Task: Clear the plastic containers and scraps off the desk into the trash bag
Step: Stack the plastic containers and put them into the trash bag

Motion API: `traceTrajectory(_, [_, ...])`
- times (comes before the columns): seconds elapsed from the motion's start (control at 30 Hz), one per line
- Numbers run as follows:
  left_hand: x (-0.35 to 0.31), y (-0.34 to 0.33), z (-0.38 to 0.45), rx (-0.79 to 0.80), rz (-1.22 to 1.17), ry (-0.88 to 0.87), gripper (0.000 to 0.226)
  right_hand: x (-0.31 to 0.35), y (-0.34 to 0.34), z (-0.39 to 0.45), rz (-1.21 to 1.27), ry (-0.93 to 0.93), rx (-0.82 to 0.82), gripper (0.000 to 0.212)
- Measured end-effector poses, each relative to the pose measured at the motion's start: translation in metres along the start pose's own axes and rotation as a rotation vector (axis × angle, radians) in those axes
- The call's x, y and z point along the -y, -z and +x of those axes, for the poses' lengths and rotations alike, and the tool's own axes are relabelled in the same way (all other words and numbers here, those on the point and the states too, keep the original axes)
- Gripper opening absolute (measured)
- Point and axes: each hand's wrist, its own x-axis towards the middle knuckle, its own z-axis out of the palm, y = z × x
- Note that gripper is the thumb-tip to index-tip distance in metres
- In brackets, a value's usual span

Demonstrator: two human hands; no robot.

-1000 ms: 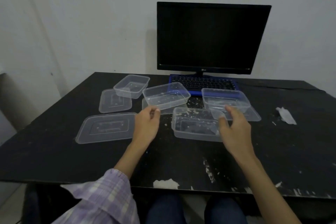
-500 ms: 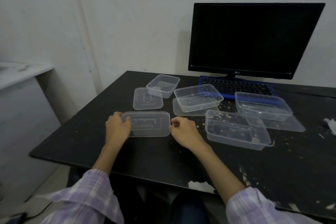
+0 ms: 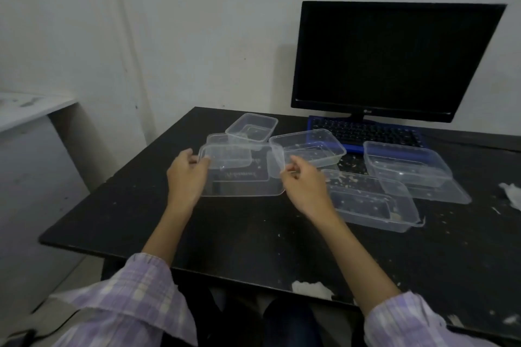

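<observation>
A clear plastic lid is lifted off the black desk and tilted, held at its two short ends. My left hand pinches its left end, my right hand its right end. Behind it lie another lid and a small clear container. A second container sits in the middle on a lid. Two dirty containers lie to the right, with crumbs around them. No trash bag is in view.
A dark monitor and a blue-edged keyboard stand at the back of the desk. A crumpled white scrap lies at the right edge. A white paper scrap sits at the desk's front edge. A white counter stands on the left.
Both hands moved left from the middle containers to the near-left lid, took its ends and raised it off the desk. The view also swung left.
</observation>
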Motion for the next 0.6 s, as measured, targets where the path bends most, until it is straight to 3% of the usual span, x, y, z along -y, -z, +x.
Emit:
traceTrajectory(0.13, [-0.035, -0.024, -0.007, 0.019, -0.138, -0.085, 0.05, -0.003, 0.039, 0.001, 0.045, 0.028, -0.16, 0.042])
traceTrajectory(0.3, [-0.071, -0.064, -0.028, 0.12, -0.325, -0.114, 0.014, -0.021, 0.095, -0.007, 0.149, 0.061, -0.325, 0.031])
traceTrajectory(0.4, [-0.081, -0.085, -0.042, 0.205, -0.455, -0.077, 0.017, -0.037, 0.118, -0.015, 0.267, 0.017, -0.421, 0.021])
traceTrajectory(0.6, [-0.078, -0.116, -0.071, 0.303, -0.571, 0.014, 0.02, -0.075, 0.147, -0.036, 0.434, -0.131, -0.556, 0.03])
